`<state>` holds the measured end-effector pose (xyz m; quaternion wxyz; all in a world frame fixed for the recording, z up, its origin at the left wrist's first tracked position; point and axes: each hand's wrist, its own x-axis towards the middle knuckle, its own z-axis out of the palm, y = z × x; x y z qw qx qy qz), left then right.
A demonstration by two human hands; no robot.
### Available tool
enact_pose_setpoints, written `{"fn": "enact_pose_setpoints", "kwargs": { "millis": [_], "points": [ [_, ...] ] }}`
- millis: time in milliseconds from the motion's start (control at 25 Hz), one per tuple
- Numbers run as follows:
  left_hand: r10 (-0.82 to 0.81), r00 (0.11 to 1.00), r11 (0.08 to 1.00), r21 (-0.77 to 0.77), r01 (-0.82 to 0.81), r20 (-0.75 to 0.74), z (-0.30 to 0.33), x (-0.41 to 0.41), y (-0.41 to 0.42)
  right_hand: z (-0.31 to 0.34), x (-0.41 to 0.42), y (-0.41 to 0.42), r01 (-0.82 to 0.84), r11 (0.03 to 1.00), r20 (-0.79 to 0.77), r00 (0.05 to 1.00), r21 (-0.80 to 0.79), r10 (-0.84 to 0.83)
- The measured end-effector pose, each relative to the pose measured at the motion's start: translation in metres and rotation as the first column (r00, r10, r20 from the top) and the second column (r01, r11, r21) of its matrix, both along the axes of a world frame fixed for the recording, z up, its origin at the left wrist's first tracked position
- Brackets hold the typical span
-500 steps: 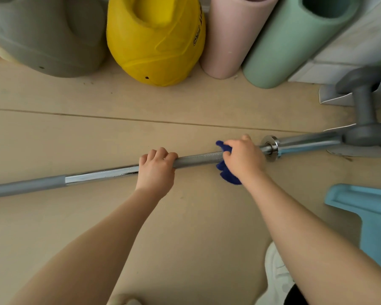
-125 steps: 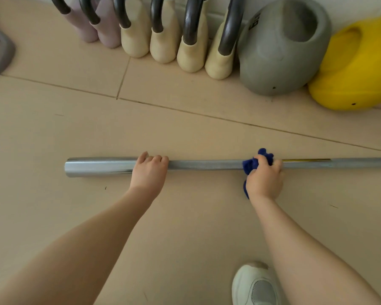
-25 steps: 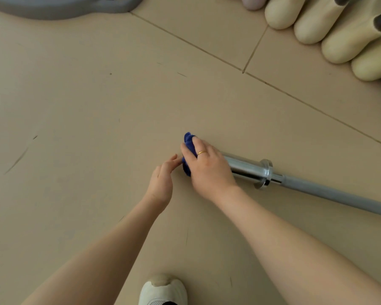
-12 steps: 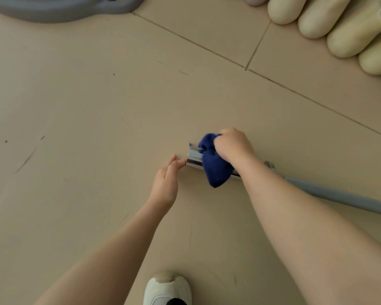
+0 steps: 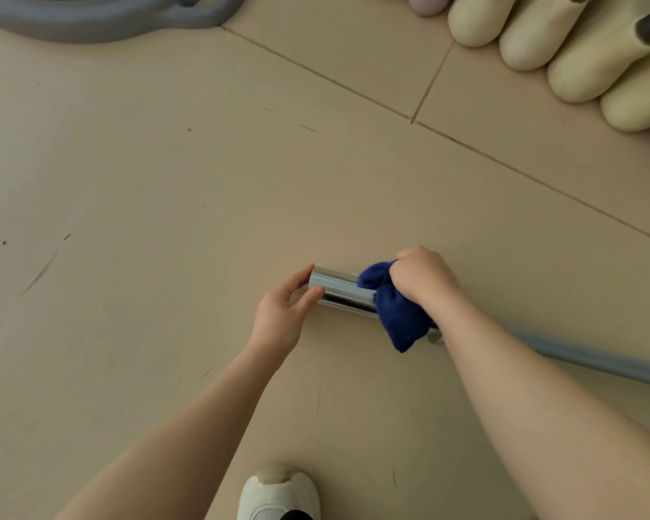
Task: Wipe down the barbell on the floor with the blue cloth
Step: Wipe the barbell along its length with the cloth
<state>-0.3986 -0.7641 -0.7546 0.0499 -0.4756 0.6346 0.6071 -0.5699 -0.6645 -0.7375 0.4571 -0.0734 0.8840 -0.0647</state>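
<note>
Chrome barbell (image 5: 338, 292) sleeve runs from centre frame toward lower right. Right hand (image 5: 423, 277) clamps blue cloth (image 5: 398, 317) round it; left hand (image 5: 282, 315), fingers loose, touches the end.

One barbell (image 5: 338, 290), one blue cloth (image 5: 398, 317), two hands, one shoe (image 5: 278, 493).

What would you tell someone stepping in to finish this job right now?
Right hand grips the blue cloth, bunched over the barbell on its shiny sleeve, close to the end.
Left hand is open, fingertips touching the tip of that sleeve to steady it.
The barbell lies on the floor.
Cloth is at this end; which parts are already wiped cannot be told.
</note>
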Motion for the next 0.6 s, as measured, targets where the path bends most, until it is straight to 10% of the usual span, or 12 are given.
{"fn": "enact_pose_setpoints", "kwargs": {
  "millis": [200, 360, 600],
  "points": [
    [-0.017, 1.0, 1.0, -0.027, 0.017, 0.007, -0.003, -0.001, -0.001, 0.01, 0.031, 0.009, -0.279, 0.897, -0.219, 0.952, -0.342, 0.213],
    [-0.065, 0.998, 0.992, -0.106, 0.066, 0.017, -0.006, -0.004, -0.001, 0.013, -0.007, 0.026, -0.044, 0.995, -0.099, 0.995, -0.092, 0.035],
    [-0.054, 0.997, 0.978, -0.2, 0.062, 0.048, 0.004, -0.026, -0.006, 0.003, 0.058, 0.037, -0.466, 0.872, -0.612, 0.736, -0.151, 0.288]
  ]
}}
